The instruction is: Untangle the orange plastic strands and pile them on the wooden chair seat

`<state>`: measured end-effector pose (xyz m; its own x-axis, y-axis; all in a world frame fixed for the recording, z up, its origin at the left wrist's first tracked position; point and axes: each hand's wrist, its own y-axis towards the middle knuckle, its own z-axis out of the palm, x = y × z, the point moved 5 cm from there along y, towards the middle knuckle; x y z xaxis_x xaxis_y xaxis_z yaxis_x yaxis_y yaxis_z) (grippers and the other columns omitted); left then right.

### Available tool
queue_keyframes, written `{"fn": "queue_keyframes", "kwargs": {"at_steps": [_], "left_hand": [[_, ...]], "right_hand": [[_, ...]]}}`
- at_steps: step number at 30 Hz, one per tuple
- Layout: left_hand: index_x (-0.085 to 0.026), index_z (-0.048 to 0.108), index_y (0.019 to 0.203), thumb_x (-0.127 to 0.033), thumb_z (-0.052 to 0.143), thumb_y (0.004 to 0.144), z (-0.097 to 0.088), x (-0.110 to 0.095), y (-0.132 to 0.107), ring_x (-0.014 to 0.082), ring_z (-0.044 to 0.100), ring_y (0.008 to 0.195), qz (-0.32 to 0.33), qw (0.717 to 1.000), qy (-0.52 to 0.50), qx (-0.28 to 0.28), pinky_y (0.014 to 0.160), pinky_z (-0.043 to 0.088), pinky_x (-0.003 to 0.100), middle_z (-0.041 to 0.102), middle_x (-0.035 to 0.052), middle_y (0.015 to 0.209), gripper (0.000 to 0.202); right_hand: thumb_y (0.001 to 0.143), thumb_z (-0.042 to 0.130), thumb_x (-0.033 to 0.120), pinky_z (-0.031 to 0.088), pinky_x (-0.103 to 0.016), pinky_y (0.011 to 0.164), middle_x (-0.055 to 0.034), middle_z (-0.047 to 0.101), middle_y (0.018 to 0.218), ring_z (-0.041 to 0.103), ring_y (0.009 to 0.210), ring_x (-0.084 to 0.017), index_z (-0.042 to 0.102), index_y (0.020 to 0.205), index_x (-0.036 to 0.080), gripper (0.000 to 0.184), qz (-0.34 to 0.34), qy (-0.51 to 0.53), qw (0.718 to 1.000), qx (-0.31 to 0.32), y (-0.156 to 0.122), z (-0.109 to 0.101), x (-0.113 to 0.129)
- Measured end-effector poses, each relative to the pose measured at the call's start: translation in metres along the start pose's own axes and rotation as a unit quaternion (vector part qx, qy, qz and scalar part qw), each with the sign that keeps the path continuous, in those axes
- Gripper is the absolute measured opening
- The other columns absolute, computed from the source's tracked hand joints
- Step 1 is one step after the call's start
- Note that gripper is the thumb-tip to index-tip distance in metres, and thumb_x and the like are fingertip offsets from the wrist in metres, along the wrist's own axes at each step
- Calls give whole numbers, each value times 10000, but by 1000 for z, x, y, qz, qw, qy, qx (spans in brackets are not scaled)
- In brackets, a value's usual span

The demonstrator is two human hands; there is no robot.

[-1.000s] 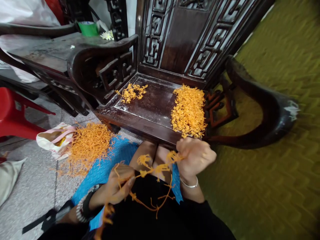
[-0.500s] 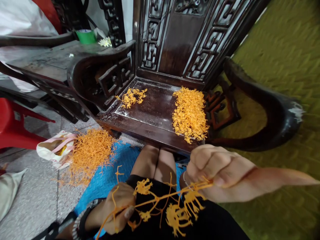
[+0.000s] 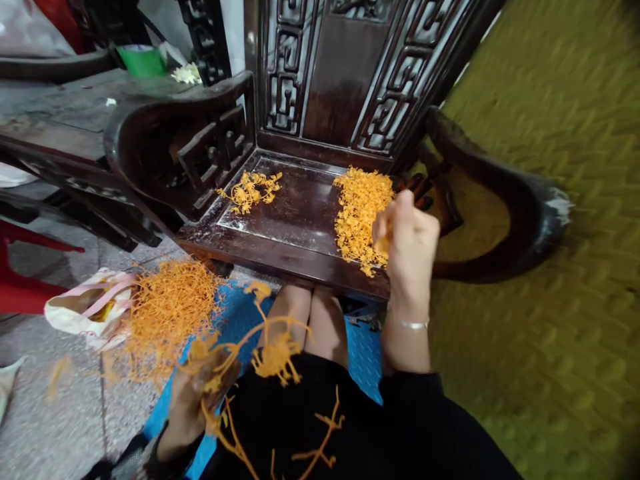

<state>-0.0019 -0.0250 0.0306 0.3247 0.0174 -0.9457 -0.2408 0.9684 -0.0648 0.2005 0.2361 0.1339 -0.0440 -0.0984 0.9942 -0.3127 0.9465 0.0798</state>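
- A dark carved wooden chair seat (image 3: 300, 213) is used as the work surface; a big pile of small orange pieces (image 3: 357, 213) is heaped on its right side, and a much smaller scatter (image 3: 249, 191) is left near the back left corner.
- The grey speckled floor (image 3: 70, 407) is covered partly by a blue mat (image 3: 365, 353).
- A loose heap of orange strands (image 3: 167, 313) is spread over the mat's left edge and the floor, touching a white bag with pink handles (image 3: 85, 310).
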Motion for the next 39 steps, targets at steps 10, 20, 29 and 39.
{"fn": "queue_keyframes", "kwargs": {"at_steps": [10, 20, 29, 39], "left_hand": [[-161, 161, 475, -361, 552, 852, 46, -16, 48, 32, 87, 266, 72, 956, -282, 27, 342, 129, 200, 68, -89, 319, 579], [-199, 278, 498, -473, 572, 797, 63, 25, 54, 48, 142, 370, -113, 977, -164, 72, 396, 132, 217, 206, -89, 416, 501], [-196, 438, 652, -258, 419, 916, 74, 17, 36, 127, 356, 531, 152, 929, 289, 176, 549, 261, 278, 415, -16, 584, 272], [-209, 422, 661, -247, 386, 908, 79, 7, 8, 136, 332, 495, 190, 892, 299, 279, 528, 264, 290, 397, -17, 559, 253]], "right_hand": [[794, 562, 240, 289, -604, 952, -245, 623, 971, 497, 1088, -372, 602, 696, 101, 174, 30, -492, 850, -186, 133, -84, -70], [467, 895, 442, 435, -439, 1017, -106, 512, 1373, 550, 1195, -270, 441, 1329, 297, 985, -8, 224, 921, 317, -50, 109, -39], [861, 518, 604, 187, -151, 294, 110, 145, 385, 54, 335, -49, 291, 486, 196, 598, 110, 547, 804, 207, -77, 88, -14], [909, 286, 666, 143, -180, 311, 84, 141, 400, 57, 327, -38, 172, 506, 209, 621, -63, 633, 698, 330, -108, 52, 53]]}}
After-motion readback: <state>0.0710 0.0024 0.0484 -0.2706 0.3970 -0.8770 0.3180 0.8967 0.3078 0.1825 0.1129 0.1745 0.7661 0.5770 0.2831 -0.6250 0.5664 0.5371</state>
